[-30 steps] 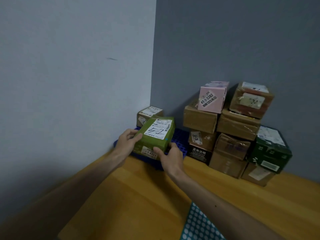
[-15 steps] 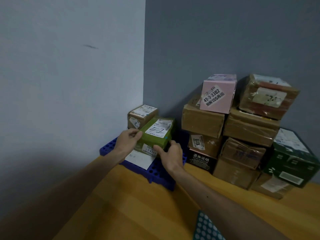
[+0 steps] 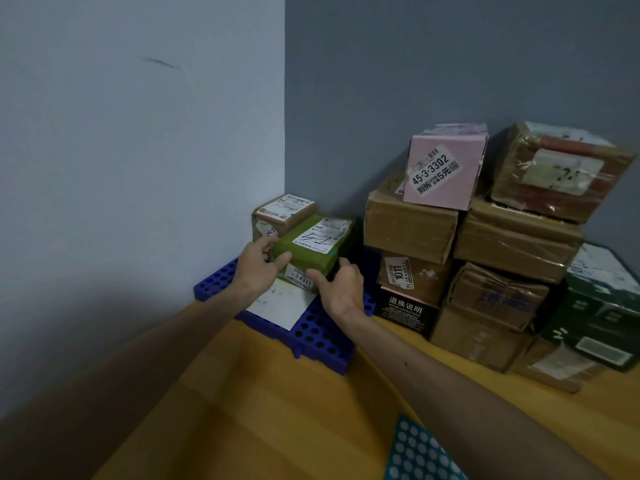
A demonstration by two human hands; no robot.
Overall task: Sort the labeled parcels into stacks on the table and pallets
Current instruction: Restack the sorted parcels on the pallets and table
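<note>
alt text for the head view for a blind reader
A left hand and right hand hold a green labeled parcel over a blue pallet in a wall corner. A small brown box sits behind it; stacked parcels stand on the wooden table to the right.

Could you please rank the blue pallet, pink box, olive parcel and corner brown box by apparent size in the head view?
Largest: blue pallet, though partly covered.
Next: pink box and olive parcel, about alike, so not ranked.
Smallest: corner brown box, partly hidden and farther back.
</note>
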